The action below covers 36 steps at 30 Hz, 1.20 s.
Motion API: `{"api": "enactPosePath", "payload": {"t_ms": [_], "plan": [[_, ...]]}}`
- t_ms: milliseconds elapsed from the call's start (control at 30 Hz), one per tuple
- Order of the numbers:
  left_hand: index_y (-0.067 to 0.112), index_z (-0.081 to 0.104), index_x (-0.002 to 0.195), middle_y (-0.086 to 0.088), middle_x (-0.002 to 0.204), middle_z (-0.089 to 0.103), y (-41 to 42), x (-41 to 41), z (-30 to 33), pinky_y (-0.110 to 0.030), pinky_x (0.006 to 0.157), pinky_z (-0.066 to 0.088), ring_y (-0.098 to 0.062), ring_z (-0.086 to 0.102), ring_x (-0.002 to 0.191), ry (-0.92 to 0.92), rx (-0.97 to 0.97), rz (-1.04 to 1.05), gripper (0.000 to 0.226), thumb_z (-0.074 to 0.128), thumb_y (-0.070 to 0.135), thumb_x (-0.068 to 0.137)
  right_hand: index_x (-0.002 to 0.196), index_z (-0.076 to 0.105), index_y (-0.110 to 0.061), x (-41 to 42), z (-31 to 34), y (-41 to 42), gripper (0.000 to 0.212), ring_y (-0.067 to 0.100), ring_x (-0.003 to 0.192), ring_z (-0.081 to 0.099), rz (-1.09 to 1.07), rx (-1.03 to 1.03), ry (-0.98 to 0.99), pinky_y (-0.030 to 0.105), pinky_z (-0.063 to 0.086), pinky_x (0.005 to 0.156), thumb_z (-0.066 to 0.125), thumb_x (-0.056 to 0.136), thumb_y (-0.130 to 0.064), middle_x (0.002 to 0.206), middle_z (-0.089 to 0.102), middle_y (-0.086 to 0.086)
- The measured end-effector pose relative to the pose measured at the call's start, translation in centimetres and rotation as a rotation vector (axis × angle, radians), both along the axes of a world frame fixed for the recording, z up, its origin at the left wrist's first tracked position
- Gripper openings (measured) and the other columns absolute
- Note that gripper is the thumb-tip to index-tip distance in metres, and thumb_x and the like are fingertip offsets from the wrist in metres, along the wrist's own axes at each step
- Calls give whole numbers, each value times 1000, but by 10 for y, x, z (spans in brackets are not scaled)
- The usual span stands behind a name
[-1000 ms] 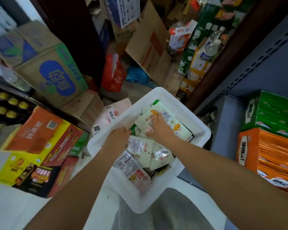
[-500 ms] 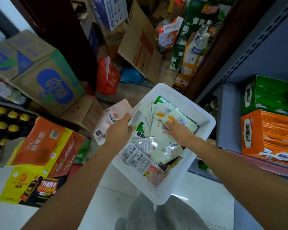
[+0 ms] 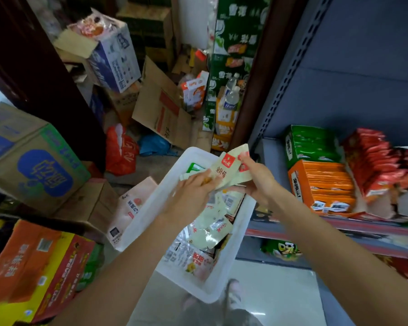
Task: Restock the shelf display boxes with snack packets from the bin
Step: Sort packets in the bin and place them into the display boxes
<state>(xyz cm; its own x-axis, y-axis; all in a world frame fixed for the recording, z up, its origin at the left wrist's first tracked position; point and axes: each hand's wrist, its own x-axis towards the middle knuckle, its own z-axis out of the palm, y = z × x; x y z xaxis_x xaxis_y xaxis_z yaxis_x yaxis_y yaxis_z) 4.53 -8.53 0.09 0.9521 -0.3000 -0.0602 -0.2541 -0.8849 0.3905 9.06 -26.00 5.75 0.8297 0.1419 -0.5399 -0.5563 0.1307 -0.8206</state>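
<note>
Both hands now lift cream packets (image 3: 231, 171) clear of the bin (image 3: 137, 215) — right hand (image 3: 260, 182) pinching, left hand (image 3: 193, 191) gripping (lower edge) — ready for shelving.

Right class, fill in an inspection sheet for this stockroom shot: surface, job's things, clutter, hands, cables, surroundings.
Surface: pale tiled floor; grey shelf at right.
Job's things: white bin of snack packets; cream packets lifted above it; green display box, orange display box and red display box on the shelf.
Clutter: cardboard cartons, red bag, flattened cardboard.
Hands: left hand and right hand both grip the cream packets.
Cables: nothing seen.
Surroundings: dark door frame, stacked green cartons.
</note>
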Motion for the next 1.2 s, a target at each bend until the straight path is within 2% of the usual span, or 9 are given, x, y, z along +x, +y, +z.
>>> {"api": "enactPosePath", "payload": {"t_ms": [133,267,400,533,767,967,1033,1133,1200], "plan": [[44,25,144,0,158,12,-23,8,14,-44,115,18,-24,12,144,44,-12,-68,55,45,24,98,98,59,-6,-6,10,-31,12,22,88,65,20,-119,-82,34,60,63,48,94,-3,106,65,15],[56,30,133,2,157,14,-52,10,31,-45,117,14,-18,9,145,103,-349,-57,54,51,63,84,103,56,-6,-8,27,-68,15,23,90,65,-46,-114,-97,35,60,59,48,91,-1,101,66,12],[45,19,145,7,158,11,-88,25,50,-42,117,15,-15,9,145,139,-472,-39,78,62,56,81,92,59,-12,-11,41,-107,18,21,88,64,11,-160,-129,33,60,58,45,91,0,90,68,5],[28,-2,151,-4,144,37,-145,41,73,-41,109,31,-23,35,132,151,-333,-37,102,69,48,79,89,60,-13,-13,51,-158,19,17,77,65,-8,-191,-155,28,57,51,46,90,0,76,71,-1],[35,9,149,0,129,59,-272,40,95,-37,87,49,-24,56,116,59,-421,131,92,67,50,80,93,64,-11,-15,58,-273,5,11,71,69,-243,-69,-320,18,51,52,61,89,-9,79,73,1],[26,-5,150,-11,118,64,-388,36,99,-41,82,51,-31,62,100,40,-432,130,95,63,37,87,109,60,-12,-22,58,-368,21,10,69,68,-210,-112,-388,23,53,54,54,92,-1,89,72,0],[20,9,151,-6,123,63,-416,38,99,-37,89,49,-26,61,107,127,-541,74,83,63,22,89,99,62,-16,-19,62,-398,20,10,70,69,-291,-145,-417,24,52,55,54,92,0,83,73,-4],[17,53,128,3,122,63,-448,47,104,-25,88,47,-13,60,111,138,-634,16,42,62,9,88,98,61,-18,-17,67,-438,16,15,85,69,-328,-229,-464,28,55,67,57,92,-4,93,72,-2],[17,58,123,3,122,63,-469,53,111,-27,91,47,-11,60,110,109,-652,-2,36,62,9,88,104,59,-16,-19,71,-460,17,15,92,68,-272,-321,-476,28,56,75,59,90,-6,102,71,0]]}}
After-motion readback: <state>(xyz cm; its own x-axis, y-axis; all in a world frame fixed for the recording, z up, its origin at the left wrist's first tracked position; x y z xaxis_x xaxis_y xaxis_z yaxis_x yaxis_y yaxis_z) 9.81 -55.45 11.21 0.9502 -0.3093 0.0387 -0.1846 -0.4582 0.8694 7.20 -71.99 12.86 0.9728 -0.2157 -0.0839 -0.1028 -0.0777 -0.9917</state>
